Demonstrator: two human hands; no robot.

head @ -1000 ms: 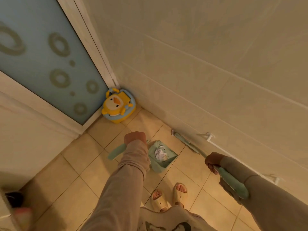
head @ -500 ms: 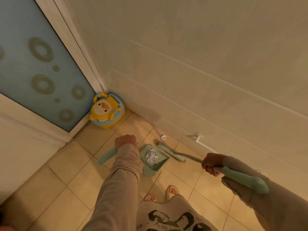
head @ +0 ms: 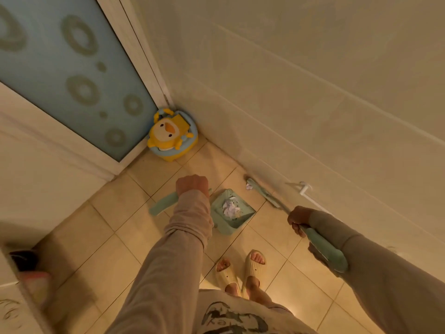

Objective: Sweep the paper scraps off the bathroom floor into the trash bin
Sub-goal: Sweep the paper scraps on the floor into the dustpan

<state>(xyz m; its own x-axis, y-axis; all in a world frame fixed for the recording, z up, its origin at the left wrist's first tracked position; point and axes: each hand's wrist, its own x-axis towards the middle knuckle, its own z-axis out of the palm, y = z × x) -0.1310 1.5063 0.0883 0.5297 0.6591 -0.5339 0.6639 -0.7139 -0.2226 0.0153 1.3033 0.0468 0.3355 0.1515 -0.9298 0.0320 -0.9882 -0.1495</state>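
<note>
Holding one dustpan (head: 231, 213), one broom (head: 265, 194), one loose scrap (head: 248, 187)

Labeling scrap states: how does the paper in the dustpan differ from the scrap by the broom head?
The paper in the dustpan is a larger crumpled wad; the scrap by the broom head is one small bit. The wad lies inside the dustpan, already collected; the small scrap lies on the bare floor tile near the wall, at the broom head. Both are white crumpled paper.
</note>
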